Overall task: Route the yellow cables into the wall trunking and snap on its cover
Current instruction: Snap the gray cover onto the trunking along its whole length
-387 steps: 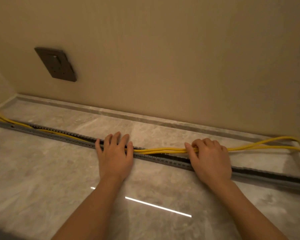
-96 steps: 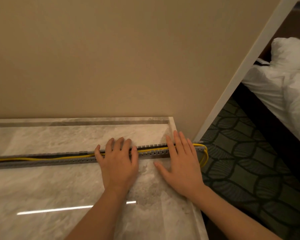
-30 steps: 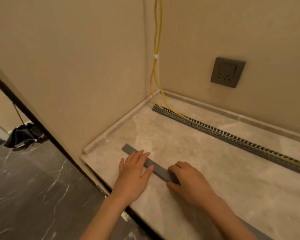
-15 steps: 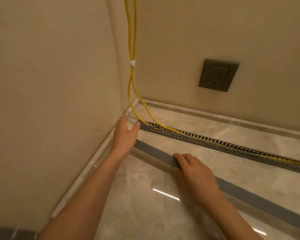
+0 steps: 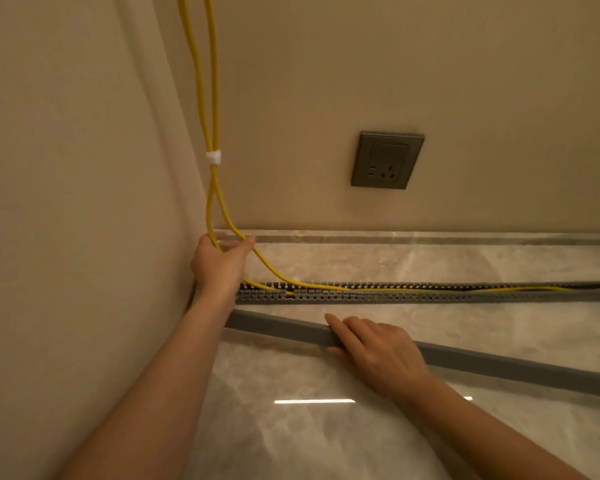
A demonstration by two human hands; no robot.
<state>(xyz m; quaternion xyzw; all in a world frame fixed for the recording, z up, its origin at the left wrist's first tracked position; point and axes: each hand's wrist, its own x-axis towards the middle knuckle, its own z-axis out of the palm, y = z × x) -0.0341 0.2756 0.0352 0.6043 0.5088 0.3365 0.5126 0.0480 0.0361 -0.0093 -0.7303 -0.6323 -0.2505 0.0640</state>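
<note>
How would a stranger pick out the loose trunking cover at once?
Start at the pale marble shelf below the beige wall. Along it runs slotted grey plastic trunking holding yellow cables; nearer the viewer, the right hand grips a long grey plastic cover strip. Unlike the trunking, it is smooth and unslotted.

Warm, rather dim yellowish light falls from above, leaving a thin white glare streak on the polished marble surface (image 5: 326, 438) and a soft shadow under the grey cover (image 5: 278, 325). The whole picture is slightly soft, though the yellow cables (image 5: 211, 143) stand out clearly. The wide lens bows the left wall (image 5: 66, 168) and stretches the lower corners.
</note>
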